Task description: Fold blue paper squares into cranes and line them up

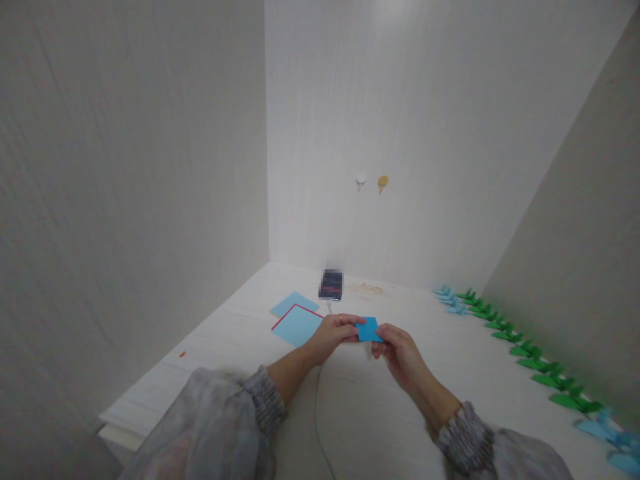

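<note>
- Your left hand pinches the left side of the blue paper between thumb and fingers; your right hand pinches its right edge, so both ends are in a firm-looking grip.
- That paper is near the lower centre of the frame, above the bench. It appears part-folded, with no wing or leaf shape yet.
- Done, by the look of it: green figures and blue figures rowed along the right.
- Left: flat sheets, left of centre, seem unworked.
</note>
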### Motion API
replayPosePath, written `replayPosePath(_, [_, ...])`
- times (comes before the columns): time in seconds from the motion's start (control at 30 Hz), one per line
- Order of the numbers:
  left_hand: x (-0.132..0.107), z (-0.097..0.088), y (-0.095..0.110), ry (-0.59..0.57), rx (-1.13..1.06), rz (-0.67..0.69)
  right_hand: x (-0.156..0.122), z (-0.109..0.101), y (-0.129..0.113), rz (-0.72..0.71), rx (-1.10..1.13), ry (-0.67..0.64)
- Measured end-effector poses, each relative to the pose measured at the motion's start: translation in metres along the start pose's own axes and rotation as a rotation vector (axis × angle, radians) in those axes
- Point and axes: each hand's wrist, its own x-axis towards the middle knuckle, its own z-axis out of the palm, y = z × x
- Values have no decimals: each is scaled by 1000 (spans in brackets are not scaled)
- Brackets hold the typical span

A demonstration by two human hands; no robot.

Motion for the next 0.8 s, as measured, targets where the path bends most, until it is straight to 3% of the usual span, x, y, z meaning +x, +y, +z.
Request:
replayPosePath(0.2, [-2, -3, -1, -57, 45, 19, 2, -3, 3, 25, 79, -9])
replayPosePath(0.57, [2, -3, -5, 43, 160, 7, -2, 3, 3, 59, -20, -25])
replayPosePath(0.8, [6, -8, -9, 113, 185, 93, -7, 8, -5, -212, -262, -42])
